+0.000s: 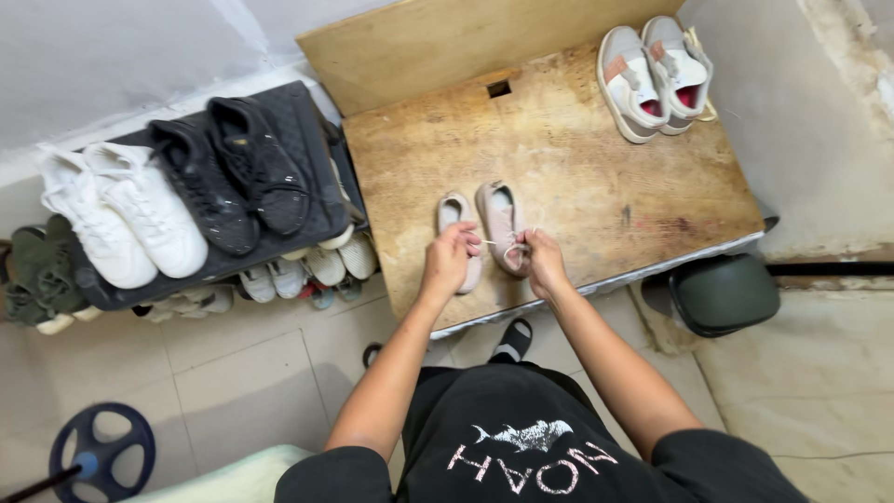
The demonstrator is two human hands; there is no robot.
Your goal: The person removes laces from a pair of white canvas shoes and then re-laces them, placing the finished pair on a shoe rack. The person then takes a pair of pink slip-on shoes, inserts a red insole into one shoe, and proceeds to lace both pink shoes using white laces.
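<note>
A pair of small pale pink shoes stands on a worn wooden table, near its front edge. My left hand pinches one end of a white lace and partly covers the left shoe. My right hand holds the other end of the lace over the right shoe's toe. The lace runs taut between my two hands.
A white and orange pair of sneakers sits at the table's far right corner. Left of the table, a dark shoe rack carries white sneakers and black sneakers, with more shoes below. A green stool stands at the right.
</note>
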